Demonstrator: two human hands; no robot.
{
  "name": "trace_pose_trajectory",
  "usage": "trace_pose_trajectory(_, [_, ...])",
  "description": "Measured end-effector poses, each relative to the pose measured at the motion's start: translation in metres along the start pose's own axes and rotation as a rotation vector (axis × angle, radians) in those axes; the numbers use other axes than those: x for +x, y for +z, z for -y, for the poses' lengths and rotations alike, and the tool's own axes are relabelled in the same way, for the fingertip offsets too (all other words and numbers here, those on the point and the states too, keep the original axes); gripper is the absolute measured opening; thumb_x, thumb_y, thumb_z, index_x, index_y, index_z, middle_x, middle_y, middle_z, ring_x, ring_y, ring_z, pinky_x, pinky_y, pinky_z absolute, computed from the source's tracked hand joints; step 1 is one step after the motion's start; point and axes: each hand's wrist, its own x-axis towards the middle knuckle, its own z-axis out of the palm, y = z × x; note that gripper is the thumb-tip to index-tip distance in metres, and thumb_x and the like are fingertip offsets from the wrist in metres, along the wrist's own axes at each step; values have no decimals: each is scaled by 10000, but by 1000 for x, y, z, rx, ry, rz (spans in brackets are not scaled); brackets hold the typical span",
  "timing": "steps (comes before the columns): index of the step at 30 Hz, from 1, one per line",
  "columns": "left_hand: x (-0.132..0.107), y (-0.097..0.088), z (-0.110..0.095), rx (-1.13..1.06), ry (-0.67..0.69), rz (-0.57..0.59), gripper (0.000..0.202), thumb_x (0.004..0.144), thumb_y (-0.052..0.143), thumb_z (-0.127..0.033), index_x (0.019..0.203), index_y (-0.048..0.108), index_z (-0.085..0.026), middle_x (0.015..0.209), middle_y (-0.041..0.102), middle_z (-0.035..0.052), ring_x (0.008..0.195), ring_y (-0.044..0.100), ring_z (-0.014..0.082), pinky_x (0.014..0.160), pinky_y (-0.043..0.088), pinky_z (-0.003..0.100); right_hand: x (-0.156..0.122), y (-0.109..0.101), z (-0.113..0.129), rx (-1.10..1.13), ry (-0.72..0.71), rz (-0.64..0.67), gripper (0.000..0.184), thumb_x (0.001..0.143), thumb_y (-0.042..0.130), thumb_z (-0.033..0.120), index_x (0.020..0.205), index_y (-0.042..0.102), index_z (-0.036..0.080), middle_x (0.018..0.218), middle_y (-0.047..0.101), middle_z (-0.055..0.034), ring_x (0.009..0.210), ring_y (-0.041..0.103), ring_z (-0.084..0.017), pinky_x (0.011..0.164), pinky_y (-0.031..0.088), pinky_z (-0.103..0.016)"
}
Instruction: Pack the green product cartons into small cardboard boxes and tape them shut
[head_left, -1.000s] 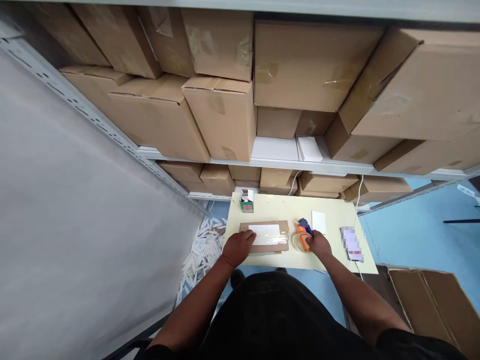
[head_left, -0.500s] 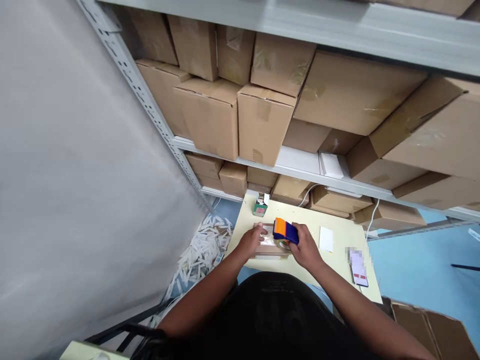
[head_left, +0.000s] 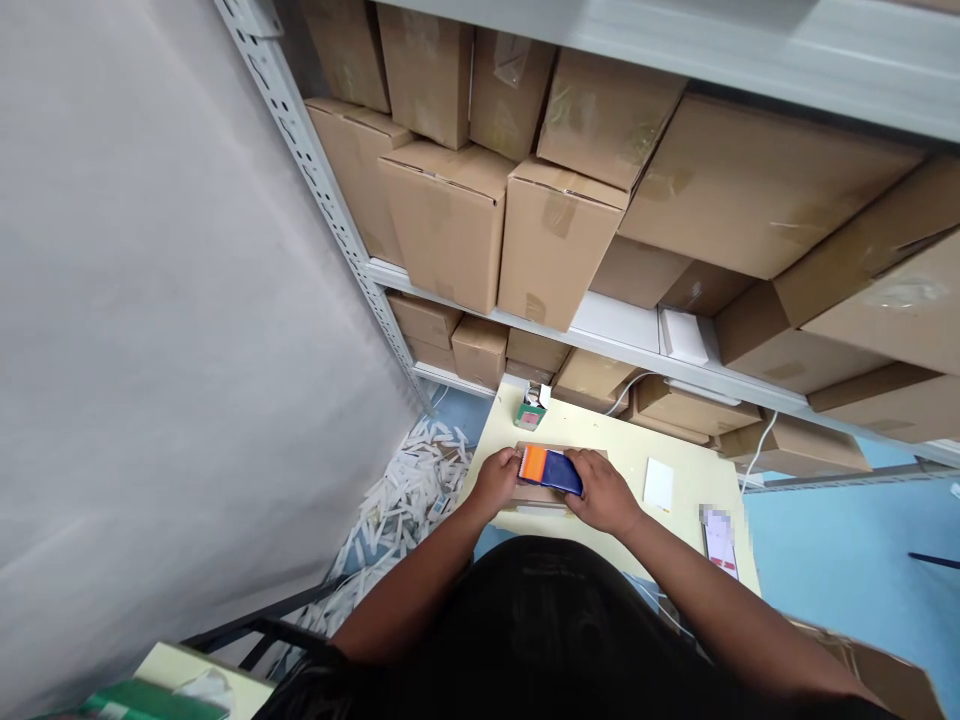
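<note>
A flat brown cardboard parcel [head_left: 592, 458] lies on the pale yellow table [head_left: 675, 455]. My right hand [head_left: 604, 497] is closed on an orange and blue tape dispenser [head_left: 551, 468], which rests on top of the parcel near its left end. My left hand [head_left: 495, 482] presses on the parcel's left edge, fingers curled over it right beside the dispenser's orange end. Most of the parcel is hidden under the dispenser and both hands.
A small green box [head_left: 529, 412] stands at the table's far left corner, a white card [head_left: 658, 485] and a phone [head_left: 720, 535] lie to the right. Shelves of cardboard boxes [head_left: 555, 240] rise behind. White paper strips [head_left: 405, 500] litter the floor on the left.
My right hand picked the tape dispenser up from the table and carried it left onto the parcel, then along it to the left end. The head view tilted and shifted.
</note>
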Motion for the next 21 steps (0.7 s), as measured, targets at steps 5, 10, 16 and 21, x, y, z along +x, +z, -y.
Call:
trace_pose_trajectory(5, [-1,-22,16,9,-35,-60,245,856,518,-418,764,587,-202,651,626,-8,535,617,146,462,462,231,-4,-12,-11,-41,1,59,659,790,630,291,1416,469,161,1301,618,-160,1184,574,-315,1052,455,-473])
trace_pose_trajectory(10, [1,-35,50,163,9,-136,277,903,437,-412,747,545,-209,662,609,7,648,663,172,512,497,240,-11,-19,-19,-82,-18,112,671,795,617,293,1430,470,131,1317,612,-176,1218,563,-321,1059,453,-460])
trace_pose_trajectory(16, [18,-17,73,312,87,-177,261,937,435,-331,719,517,-215,719,587,23,784,637,191,760,506,323,-4,-13,-13,-114,19,126,634,826,618,338,1415,496,139,1296,622,-172,1192,574,-320,1058,441,-451])
trace_pose_trajectory(21, [26,-5,75,420,130,-162,265,957,440,-305,725,532,-214,800,599,54,898,615,220,906,463,370,0,-11,-11,-129,62,123,622,833,617,342,1411,489,154,1259,636,-153,1153,586,-310,1029,442,-429])
